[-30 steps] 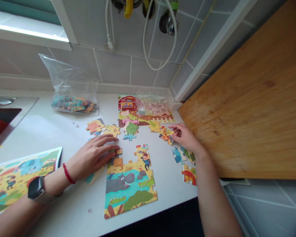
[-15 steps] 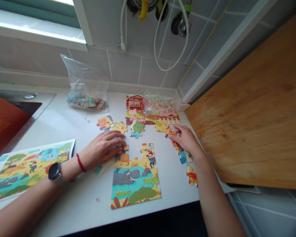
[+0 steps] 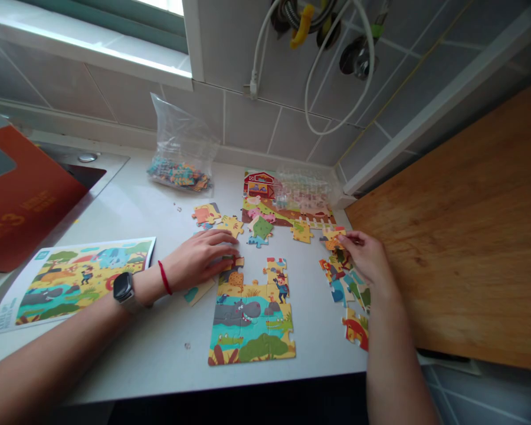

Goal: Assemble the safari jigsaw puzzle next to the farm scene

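A partly joined jigsaw puzzle (image 3: 250,321) with a hippo, crocodiles and water lies flat in front of me. My left hand (image 3: 210,255) rests at its upper left corner, fingers stretched out over the edge pieces; a loose piece (image 3: 199,292) lies partly under this hand. To the right, my right hand (image 3: 366,255) pinches a yellow-orange puzzle piece (image 3: 334,238) between thumb and fingers. Below it lie several loose pieces, among them a red and orange one (image 3: 355,329). More pieces lie above the puzzle, including a green one (image 3: 261,226) and a yellow one (image 3: 301,231).
A printed picture sheet (image 3: 88,277) lies at left beside an orange box (image 3: 30,206). Behind stand a clear bag of pieces (image 3: 181,171) and a farm picture (image 3: 259,200) under clear plastic (image 3: 307,189). A wooden panel (image 3: 469,248) borders the right side.
My right hand has moved right with the pinched piece, away from the yellow piece. My left hand stays at the puzzle's corner. The view has shifted, showing more of the orange box.
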Action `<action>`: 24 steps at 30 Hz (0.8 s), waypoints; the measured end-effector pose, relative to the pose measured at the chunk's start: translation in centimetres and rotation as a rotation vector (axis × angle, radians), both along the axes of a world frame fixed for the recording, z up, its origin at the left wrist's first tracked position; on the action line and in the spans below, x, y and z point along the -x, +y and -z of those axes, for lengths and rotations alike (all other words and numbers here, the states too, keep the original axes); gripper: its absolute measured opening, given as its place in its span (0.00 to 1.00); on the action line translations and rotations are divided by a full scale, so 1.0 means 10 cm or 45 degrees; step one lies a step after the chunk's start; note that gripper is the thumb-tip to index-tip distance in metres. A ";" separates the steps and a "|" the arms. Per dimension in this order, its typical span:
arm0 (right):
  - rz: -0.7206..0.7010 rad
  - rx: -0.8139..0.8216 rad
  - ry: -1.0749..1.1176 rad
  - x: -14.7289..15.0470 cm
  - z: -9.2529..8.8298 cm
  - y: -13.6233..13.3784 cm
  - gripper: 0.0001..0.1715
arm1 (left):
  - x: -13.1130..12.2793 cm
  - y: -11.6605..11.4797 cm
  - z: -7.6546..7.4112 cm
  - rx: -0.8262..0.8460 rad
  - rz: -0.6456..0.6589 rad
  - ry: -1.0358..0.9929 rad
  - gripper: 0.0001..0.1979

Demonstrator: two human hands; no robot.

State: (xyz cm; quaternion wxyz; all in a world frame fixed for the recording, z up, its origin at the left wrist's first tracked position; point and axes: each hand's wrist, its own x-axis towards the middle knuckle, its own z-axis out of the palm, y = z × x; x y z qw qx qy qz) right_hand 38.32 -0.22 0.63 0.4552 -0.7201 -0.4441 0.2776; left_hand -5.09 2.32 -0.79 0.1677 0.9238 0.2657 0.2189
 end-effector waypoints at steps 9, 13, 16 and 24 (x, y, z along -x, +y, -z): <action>-0.524 0.111 0.423 1.22 -0.08 -0.21 0.21 | 0.00 0.00 -0.01 0.048 0.031 -0.091 0.12; -0.708 0.122 0.152 1.55 0.00 -0.28 0.13 | 0.00 -0.04 -0.06 0.055 0.081 -0.143 0.11; -0.732 0.136 0.052 1.57 0.03 -0.32 0.11 | -0.01 -0.07 -0.07 -0.003 0.096 -0.105 0.10; -0.936 -0.011 -0.203 1.50 0.06 -0.38 0.11 | -0.04 -0.07 -0.05 0.018 0.157 -0.102 0.09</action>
